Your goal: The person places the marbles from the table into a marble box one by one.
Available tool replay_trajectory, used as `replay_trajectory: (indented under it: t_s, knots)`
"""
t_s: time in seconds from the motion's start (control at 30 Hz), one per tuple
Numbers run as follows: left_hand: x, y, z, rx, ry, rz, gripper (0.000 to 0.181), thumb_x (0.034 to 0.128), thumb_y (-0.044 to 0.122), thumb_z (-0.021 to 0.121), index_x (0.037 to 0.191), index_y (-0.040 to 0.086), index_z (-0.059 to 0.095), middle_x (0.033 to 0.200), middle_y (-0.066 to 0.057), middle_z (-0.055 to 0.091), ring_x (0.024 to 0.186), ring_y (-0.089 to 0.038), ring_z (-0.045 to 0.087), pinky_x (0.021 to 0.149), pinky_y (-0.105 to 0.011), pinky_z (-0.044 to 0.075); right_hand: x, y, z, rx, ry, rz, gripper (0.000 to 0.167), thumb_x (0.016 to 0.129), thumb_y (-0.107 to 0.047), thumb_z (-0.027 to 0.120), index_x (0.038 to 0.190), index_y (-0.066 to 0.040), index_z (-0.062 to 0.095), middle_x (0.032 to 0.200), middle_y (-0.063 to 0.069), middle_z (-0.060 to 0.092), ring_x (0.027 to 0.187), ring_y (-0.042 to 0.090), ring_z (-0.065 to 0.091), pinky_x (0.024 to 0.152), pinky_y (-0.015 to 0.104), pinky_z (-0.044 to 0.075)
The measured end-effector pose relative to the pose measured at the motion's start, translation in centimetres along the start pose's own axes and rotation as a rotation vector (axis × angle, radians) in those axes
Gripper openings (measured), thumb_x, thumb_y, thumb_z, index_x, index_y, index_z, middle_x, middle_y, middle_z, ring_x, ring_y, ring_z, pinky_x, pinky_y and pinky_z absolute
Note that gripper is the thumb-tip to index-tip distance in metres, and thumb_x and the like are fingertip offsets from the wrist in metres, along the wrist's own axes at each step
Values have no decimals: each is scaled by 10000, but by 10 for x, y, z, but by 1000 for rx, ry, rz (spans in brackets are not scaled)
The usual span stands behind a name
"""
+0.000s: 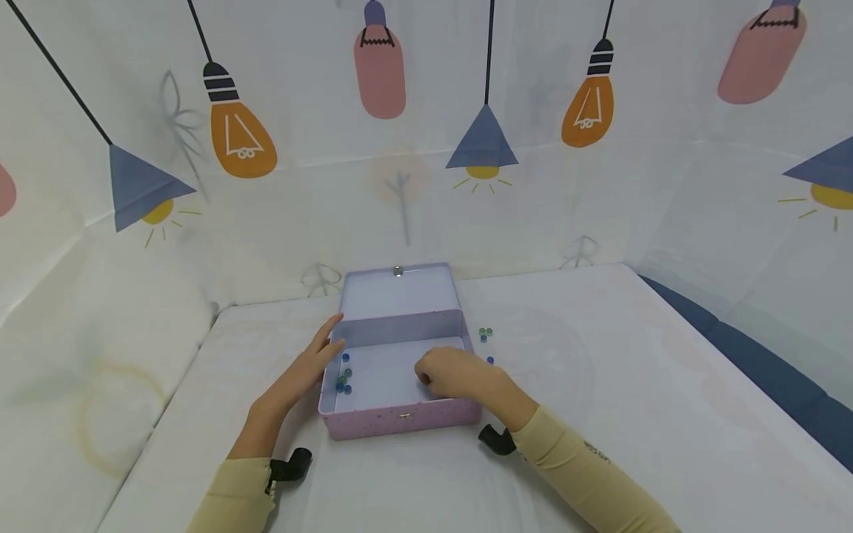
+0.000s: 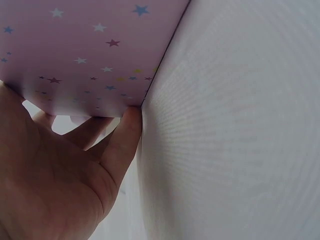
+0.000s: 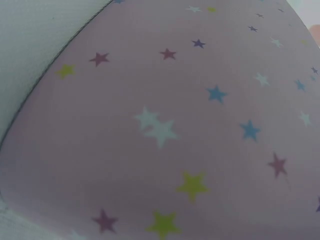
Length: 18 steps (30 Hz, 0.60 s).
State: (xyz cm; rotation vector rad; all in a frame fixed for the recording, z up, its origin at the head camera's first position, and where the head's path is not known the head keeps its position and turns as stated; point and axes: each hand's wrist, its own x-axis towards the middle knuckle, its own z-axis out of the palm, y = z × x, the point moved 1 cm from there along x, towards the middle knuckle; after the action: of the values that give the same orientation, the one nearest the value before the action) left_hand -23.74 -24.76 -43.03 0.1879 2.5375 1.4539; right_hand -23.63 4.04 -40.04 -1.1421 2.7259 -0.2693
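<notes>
A lilac box (image 1: 367, 424) with a star pattern lies with its lid (image 1: 400, 292) tipped back. Small blue and green glass marbles (image 1: 345, 373) sit along the left part of its floor. My left hand (image 1: 313, 366) rests against the box's left side, the thumb at the rim. In the left wrist view, fingers (image 2: 125, 137) touch the starred wall (image 2: 95, 45) low down. Over the right part of the box's inside hangs my right hand (image 1: 453, 372), fingers curled; nothing held shows, and the fingertips are hidden. The right wrist view holds only the starred wall (image 3: 150, 90).
To the right of the box, several loose marbles (image 1: 486, 332) lie on the white-covered table (image 1: 553, 400). A white curtain printed with lamps (image 1: 413, 178) hangs behind. A dark blue cushioned edge (image 1: 753, 348) runs along the right. Each wrist bears a black camera mount (image 1: 291, 466).
</notes>
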Motion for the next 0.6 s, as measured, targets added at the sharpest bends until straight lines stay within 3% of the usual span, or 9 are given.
replay_trajectory:
  t_s: [0.4,0.6]
  knots:
    - [-1,0,1,0,3,1,618,1054,512,333,1572,456,0,1695,-24,-62,1542,-444,11,1138,-717,224,1,1,-2,4,40,-13,115,891,-48,655,820,-131,689,756,-76,616,673,72,495,636,204,447]
    - [-2,2,1,7,2,-4,611,1054,511,327,1568,467,-1,1695,-21,-62,1543,-442,14,1137,-717,226,-1,0,-7,51,38,-20,86,941,-103,638,926,-107,722,862,-48,689,728,63,553,693,214,495]
